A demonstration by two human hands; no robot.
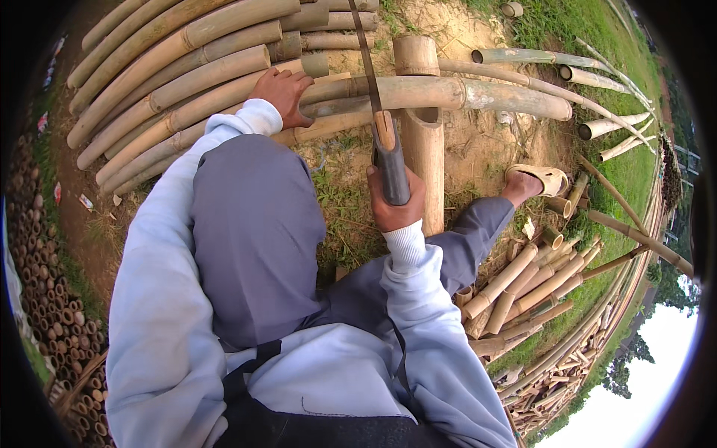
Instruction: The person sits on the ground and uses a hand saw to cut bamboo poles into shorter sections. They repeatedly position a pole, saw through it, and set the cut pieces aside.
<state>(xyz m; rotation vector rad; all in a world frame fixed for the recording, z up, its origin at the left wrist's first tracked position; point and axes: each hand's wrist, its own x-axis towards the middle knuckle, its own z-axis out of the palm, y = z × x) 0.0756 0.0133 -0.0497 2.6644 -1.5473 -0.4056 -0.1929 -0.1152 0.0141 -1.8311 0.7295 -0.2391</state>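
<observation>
My right hand (396, 200) is closed round the dark handle of a handsaw (367, 56). The saw's long narrow blade points away from me and crosses a bamboo pole (426, 93). That pole lies crosswise over an upright-looking bamboo post (423, 164), against a thick bamboo stub (416, 56). To the left, my left hand (280, 98) grips the same pole, thumb on the near side and fingers on the far side. Whether the saw teeth touch the pole cannot be told.
Several cut bamboo lengths (187, 37) lie stacked at the far left. Short bamboo pieces (523, 287) are piled at right, beside my sandalled foot (538, 181). Longer poles (597, 78) lie on grass at far right. Many bamboo ends (71, 336) are packed together at lower left.
</observation>
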